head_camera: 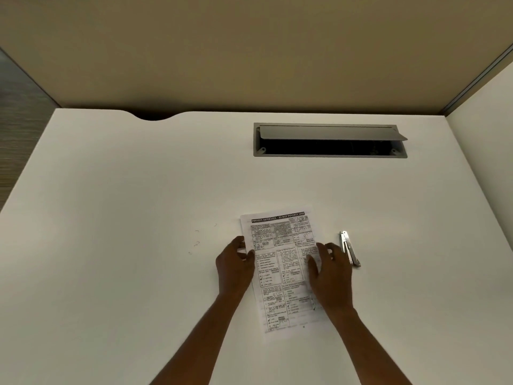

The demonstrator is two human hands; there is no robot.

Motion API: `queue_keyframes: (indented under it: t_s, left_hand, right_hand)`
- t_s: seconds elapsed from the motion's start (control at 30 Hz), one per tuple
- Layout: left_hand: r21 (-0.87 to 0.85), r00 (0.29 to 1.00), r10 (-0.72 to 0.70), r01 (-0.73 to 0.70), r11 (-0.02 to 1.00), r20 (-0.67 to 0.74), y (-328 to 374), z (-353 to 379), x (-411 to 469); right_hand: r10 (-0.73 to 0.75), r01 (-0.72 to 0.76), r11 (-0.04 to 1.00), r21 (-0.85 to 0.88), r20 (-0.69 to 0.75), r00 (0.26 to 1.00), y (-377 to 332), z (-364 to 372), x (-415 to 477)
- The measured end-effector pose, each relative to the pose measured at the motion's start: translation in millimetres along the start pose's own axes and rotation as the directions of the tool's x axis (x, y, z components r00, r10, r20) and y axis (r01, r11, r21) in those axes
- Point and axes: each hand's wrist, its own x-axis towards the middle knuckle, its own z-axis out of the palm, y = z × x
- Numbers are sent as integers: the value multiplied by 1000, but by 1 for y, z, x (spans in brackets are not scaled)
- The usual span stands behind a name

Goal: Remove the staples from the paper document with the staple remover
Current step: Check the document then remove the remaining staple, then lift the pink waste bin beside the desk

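Note:
A printed paper document [280,262] lies flat on the white desk [125,190], its black headline at the far end. My left hand [236,265] holds its left edge, fingers curled round the margin. On the document's right side rests my right hand [329,276], thumb and fingers spread over the sheet. The metal staple remover [349,248] lies on the desk just right of my right hand, untouched. Several loose bent staples [196,243] are scattered on the desk left of the paper.
A grey cable tray [330,140] with its lid tilted open is sunk into the desk at the back right. A beige partition [249,51] walls the far side, and a white side panel [483,107] stands at the right.

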Motion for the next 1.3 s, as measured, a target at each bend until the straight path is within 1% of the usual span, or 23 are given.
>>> queue_keyframes:
  t_s: [0.1,0.23,0.3,0.47,0.6,0.73,0.83,0.9,0.97,1.03,1.13,1.23,1.3]
  left_hand:
    - [28,995,87,-88,996,48,0,6,-9]
    - [85,981,116,-130,988,157,3,8,1]
    - [95,971,146,-166,982,187,3,5,5]
    - [135,982,87,-111,985,168,-8,-5,0]
    - [205,965,119,-168,964,233,-19,-6,-10]
    - [283,946,119,-208,936,302,-21,-3,-9]
    - [265,942,126,-214,940,312,-19,-9,-4]
    - [233,948,152,-220,947,279,-17,-19,0]
    - [217,962,192,-233,948,194,-16,-33,3]
    - [236,964,247,-264,935,102,-22,-54,9]
    - [351,950,311,-300,887,25,-41,-92,21]
    - [470,950,312,-269,840,-12,-68,-128,35]
    - [547,956,295,-243,801,-8,-87,-148,43]
  right_hand:
    - [38,-36,998,-53,40,998,-4,8,-9]
    - [70,-68,994,-83,29,997,-6,10,-14]
    - [79,-75,992,-97,35,996,-7,10,-14]
    - [82,-78,989,-125,26,996,-8,12,-14]
    - [83,-79,986,-145,24,996,-10,13,-17]
    - [84,-79,985,-154,25,996,-11,13,-16]
    - [128,-123,985,-125,37,991,-16,9,-13]
    - [124,-122,984,-128,10,992,-27,6,-9]
    - [70,-71,992,-105,-17,997,-42,3,-3]
    - [-15,15,997,-77,0,1000,-65,6,3]
    - [-146,151,986,-69,80,986,-104,18,11]
    - [-241,266,957,-119,190,952,-134,33,18]
    - [-266,313,937,-157,264,927,-147,44,22]
